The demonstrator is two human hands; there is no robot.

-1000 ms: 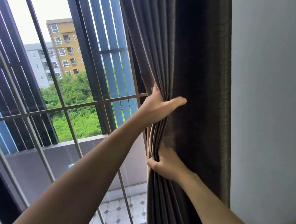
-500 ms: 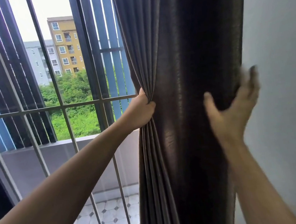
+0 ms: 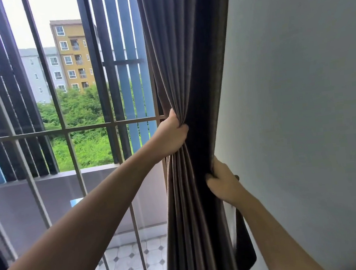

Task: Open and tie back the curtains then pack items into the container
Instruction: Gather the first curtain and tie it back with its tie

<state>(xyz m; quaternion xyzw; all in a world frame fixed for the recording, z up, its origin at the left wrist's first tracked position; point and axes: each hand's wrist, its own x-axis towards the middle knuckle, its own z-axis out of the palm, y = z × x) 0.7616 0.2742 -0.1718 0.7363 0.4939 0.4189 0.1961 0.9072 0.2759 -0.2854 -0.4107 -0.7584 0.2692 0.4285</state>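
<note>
A dark grey-brown curtain (image 3: 186, 57) hangs bunched at the right side of the window, next to the wall. My left hand (image 3: 171, 135) grips its left edge at mid height and pinches the folds together. My right hand (image 3: 222, 180) holds the curtain's right edge a little lower, with the fingers wrapped behind the cloth against the wall. Below both hands the curtain falls in narrow pleats. A small dark object (image 3: 237, 177) shows at the wall just beside my right hand; what it is I cannot tell.
A grey wall (image 3: 300, 100) fills the right. Window bars (image 3: 67, 131) cross the glass on the left, with a tiled balcony floor (image 3: 129, 263), dark vertical slats and buildings beyond.
My right hand has come down from the curtain's upper right edge and closed on the right edge lower down. The curtain is gathered tighter. My left hand keeps its grip.
</note>
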